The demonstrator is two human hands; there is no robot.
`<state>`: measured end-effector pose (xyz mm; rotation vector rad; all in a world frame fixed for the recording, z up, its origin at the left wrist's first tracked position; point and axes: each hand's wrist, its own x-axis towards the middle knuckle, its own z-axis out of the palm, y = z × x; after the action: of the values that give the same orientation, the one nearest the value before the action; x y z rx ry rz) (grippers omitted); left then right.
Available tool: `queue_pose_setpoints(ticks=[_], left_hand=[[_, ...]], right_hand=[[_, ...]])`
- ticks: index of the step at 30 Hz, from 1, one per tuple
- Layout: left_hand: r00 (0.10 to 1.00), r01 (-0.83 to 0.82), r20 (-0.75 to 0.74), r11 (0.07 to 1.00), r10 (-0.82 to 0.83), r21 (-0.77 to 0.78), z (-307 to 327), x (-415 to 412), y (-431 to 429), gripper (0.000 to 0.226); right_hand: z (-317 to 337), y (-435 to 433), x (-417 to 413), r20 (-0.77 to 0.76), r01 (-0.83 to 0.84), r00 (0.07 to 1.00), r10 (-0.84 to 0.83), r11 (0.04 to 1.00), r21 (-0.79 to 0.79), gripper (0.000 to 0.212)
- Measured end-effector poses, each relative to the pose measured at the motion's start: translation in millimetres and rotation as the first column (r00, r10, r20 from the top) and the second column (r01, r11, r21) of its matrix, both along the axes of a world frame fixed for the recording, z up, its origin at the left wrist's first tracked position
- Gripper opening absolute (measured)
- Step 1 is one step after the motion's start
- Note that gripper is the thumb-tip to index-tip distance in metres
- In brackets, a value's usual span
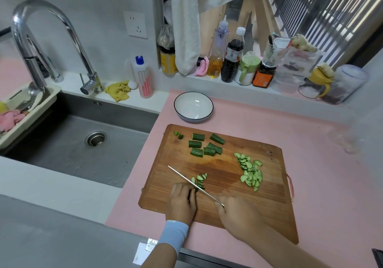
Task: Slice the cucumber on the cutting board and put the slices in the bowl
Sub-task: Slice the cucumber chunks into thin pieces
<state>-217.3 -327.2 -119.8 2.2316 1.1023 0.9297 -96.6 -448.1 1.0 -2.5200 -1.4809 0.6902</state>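
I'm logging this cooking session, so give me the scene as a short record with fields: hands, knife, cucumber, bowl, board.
left hand: pressing down on the cucumber piece being cut
right hand: gripping the knife handle
knife: blade angled across the board, in the cucumber beside the left fingers
sliced pile: half-moon slices on the board's right side
uncut chunks: several, at the board's far side
end trimmings: far left corner
bowl: white, dark rim, empty, beyond the board
cutting board: wooden, on a pink mat

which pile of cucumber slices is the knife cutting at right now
The small pile of green half-moon cucumber slices beside the left hand, touching the thin steel knife blade. The larger pile lies apart, toward the wooden board's right.
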Motion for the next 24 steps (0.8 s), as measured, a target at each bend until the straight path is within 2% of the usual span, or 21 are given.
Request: queue_pose_setpoints(ticks=[8,16,24], left_hand=[[1.0,0.008,-0.001,1.0,-0.008,0.003,-2.9,-0.8,0.6,0.014],[0.999,0.007,0.031,1.0,-0.008,0.011,0.6,-0.9,0.1,0.018],[1.0,-0.004,0.019,1.0,0.004,-0.004,0.2,-0.4,0.2,0.017]], right_hand=[[1.3,-7.0,3.6,-0.015,0.014,1.0,-0.015,0.999,-0.035,0.028],[-7.2,21.9,0.1,-0.065,0.022,0.997,-0.028,0.996,-0.087,0.029],[-1.3,28.3,-3.4,-0.064,0.023,0.998,-0.027,0.998,-0.059,0.026]])
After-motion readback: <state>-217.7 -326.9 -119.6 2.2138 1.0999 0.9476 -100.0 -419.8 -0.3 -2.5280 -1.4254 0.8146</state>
